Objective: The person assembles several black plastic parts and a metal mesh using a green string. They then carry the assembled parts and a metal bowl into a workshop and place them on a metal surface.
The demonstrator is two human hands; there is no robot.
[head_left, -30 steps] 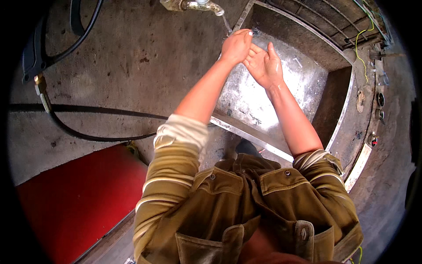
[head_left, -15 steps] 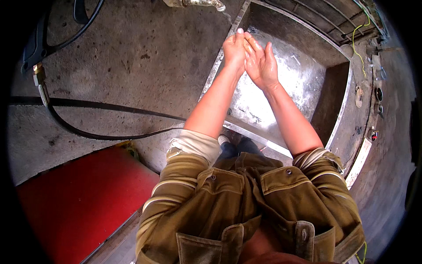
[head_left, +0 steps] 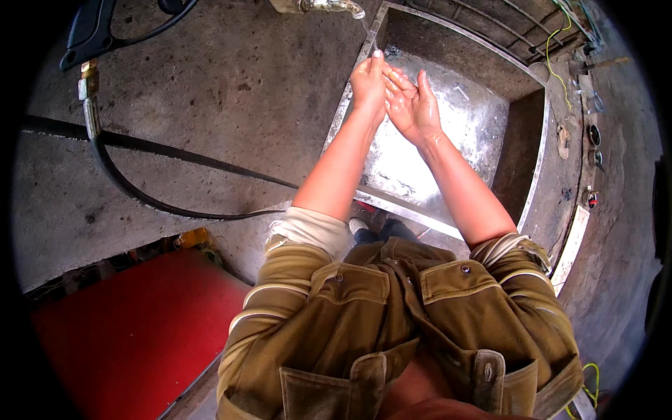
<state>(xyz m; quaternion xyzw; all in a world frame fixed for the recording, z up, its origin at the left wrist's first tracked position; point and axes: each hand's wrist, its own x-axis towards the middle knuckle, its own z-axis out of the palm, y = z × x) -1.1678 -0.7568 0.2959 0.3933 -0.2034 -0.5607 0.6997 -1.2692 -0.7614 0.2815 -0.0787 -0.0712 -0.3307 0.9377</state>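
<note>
My left hand [head_left: 368, 87] and my right hand [head_left: 414, 112] are cupped together above the near left part of a metal basin [head_left: 483, 91], below a tap [head_left: 336, 5]. A thin stream of water seems to fall from the spout toward my fingers. Both hands look wet and hold no tool. The right palm faces up with its thumb raised and its fingers reaching toward the left hand. My left thumb points away from me, and its other fingers are partly hidden where the hands touch.
A black spray gun [head_left: 91, 35] with a hose [head_left: 133, 189] is at the left. A red panel [head_left: 133, 336] lies at the lower left. Metal bars [head_left: 504, 24] run behind the basin, and several small round items lie along the right [head_left: 594, 134].
The view has shifted slightly, so the basin appears farther left and the spray gun farther right. My hands stay cupped together, with the right palm a little more turned up.
</note>
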